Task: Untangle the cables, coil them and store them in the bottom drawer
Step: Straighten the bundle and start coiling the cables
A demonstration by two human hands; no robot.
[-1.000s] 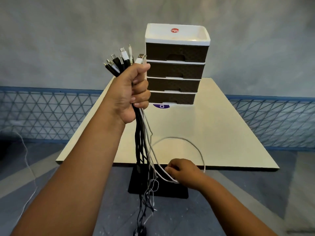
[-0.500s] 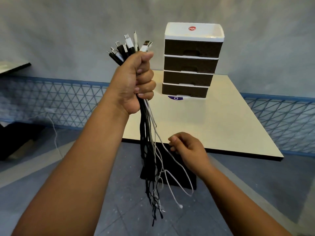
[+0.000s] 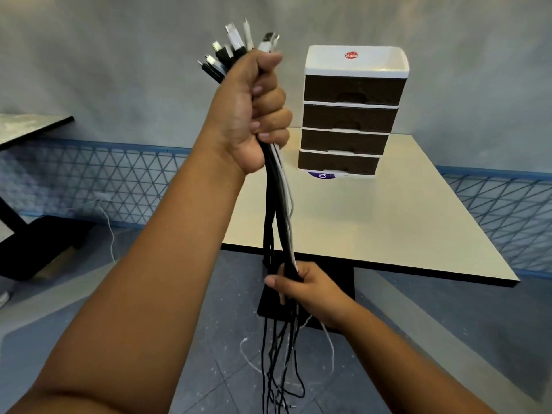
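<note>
My left hand [image 3: 254, 115] is raised in a fist around a bundle of black and white cables [image 3: 277, 210], their plugs sticking up above my knuckles. The cables hang straight down past the table's near edge. Lower down, my right hand [image 3: 304, 286] grips the same bundle, with the loose ends dangling below it towards the floor. A drawer unit [image 3: 349, 115] with four brown drawers and a white top stands on the cream table [image 3: 373, 228]; all drawers are closed, the bottom drawer [image 3: 337, 162] included.
A purple round sticker [image 3: 321, 175] lies on the table just in front of the drawer unit. The table's black pedestal [image 3: 328, 294] stands behind the hanging cables. Another table [image 3: 30, 127] is at far left, and a blue mesh fence [image 3: 104, 180] runs along the wall.
My right hand has closed round the hanging bundle below the left fist; before, it held only a white cable. My left hand has risen slightly with the plugs.
</note>
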